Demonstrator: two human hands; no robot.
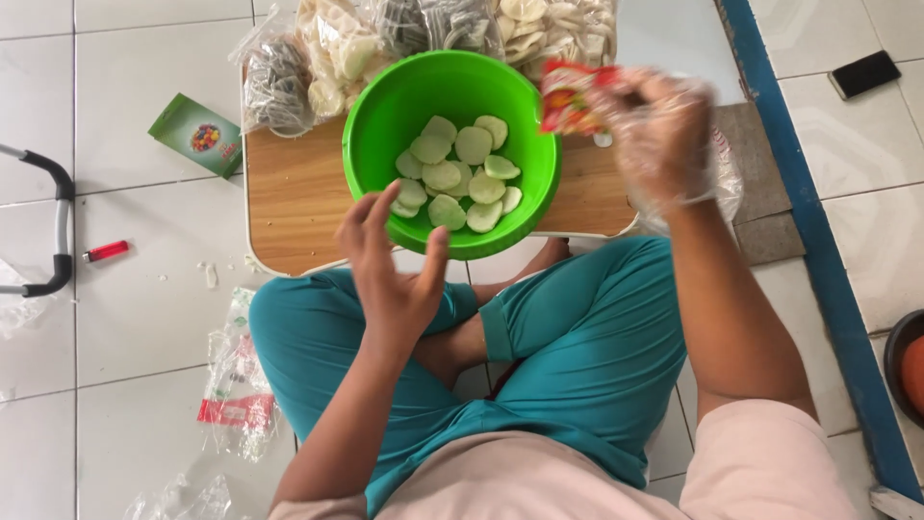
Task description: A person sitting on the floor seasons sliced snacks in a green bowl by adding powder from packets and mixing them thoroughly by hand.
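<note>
Gripping a small red foil sachet in our gloved right hand, we risk spilling beside the round green plastic bowl; our left hand hangs open, empty.

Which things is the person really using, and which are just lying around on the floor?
In use:
left hand, bare, open
right hand, gloved, holding red sachet
green bowl
pale crackers

Lying about:
red lighter
green box
empty wrappers
</note>
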